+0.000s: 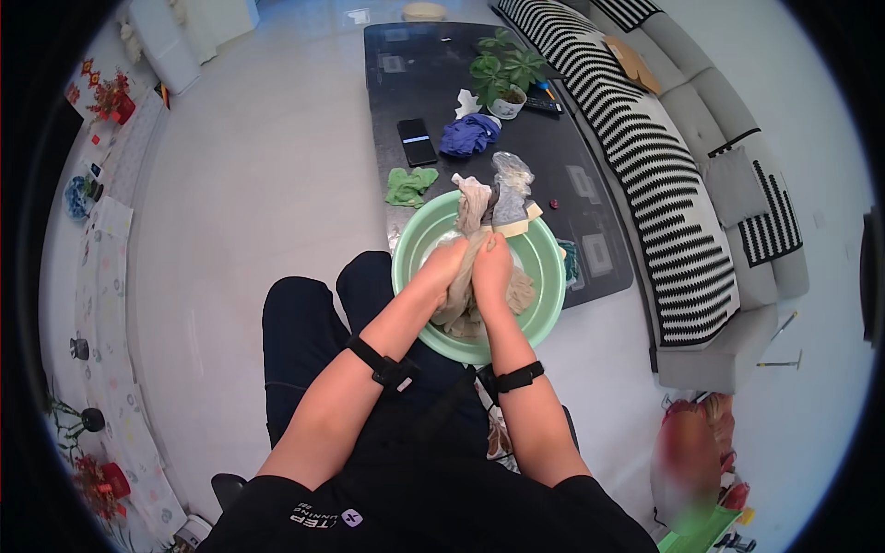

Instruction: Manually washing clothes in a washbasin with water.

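Observation:
A pale green basin sits at the table's near end, close to my knees. Inside it lies a bunched beige cloth. My left hand and my right hand are closed on this cloth side by side, pulling it into a twisted fold between them. A pinkish-beige cloth and a grey cloth with cream ends hang over the basin's far rim. Most of my fingertips are hidden by the hands and the folds.
The dark table holds a green cloth, a phone, a blue cloth, a potted plant and a remote. To the right runs a grey sofa with a black-and-white cover.

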The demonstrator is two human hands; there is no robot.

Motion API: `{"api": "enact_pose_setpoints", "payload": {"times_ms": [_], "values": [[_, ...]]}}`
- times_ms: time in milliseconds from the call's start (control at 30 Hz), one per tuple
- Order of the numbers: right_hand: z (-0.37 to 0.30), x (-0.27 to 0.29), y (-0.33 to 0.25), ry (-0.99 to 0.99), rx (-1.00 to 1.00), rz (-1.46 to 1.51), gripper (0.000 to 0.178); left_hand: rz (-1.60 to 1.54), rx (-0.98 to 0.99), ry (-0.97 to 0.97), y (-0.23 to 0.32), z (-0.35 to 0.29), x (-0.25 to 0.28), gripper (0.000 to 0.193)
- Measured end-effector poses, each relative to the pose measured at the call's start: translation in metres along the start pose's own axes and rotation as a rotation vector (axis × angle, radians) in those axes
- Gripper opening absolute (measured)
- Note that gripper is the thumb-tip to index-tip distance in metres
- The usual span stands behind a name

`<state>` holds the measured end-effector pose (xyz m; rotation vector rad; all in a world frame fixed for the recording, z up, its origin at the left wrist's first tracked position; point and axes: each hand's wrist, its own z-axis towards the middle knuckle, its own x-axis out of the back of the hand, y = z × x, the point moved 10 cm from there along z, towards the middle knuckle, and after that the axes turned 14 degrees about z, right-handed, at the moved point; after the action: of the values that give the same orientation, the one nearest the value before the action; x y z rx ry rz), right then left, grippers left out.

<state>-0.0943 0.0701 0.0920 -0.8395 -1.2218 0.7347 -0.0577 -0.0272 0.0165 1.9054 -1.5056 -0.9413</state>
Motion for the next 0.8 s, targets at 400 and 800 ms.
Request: {"api": "enact_pose_setpoints", "payload": {"times_ms": [400, 800], "values": [[-0.044, -0.028, -0.073, -0.186, 0.311, 0.075, 0.023, -0.027, -0.088, -0.041, 0.005, 0.002, 0.007, 0.038], [-0.035, -0.028, -0.062, -0.142, 0.122, 0.133, 0.027, -0.501, -0.392, -0.400, -0.027, 0.064, 0.034, 0.037]]}}
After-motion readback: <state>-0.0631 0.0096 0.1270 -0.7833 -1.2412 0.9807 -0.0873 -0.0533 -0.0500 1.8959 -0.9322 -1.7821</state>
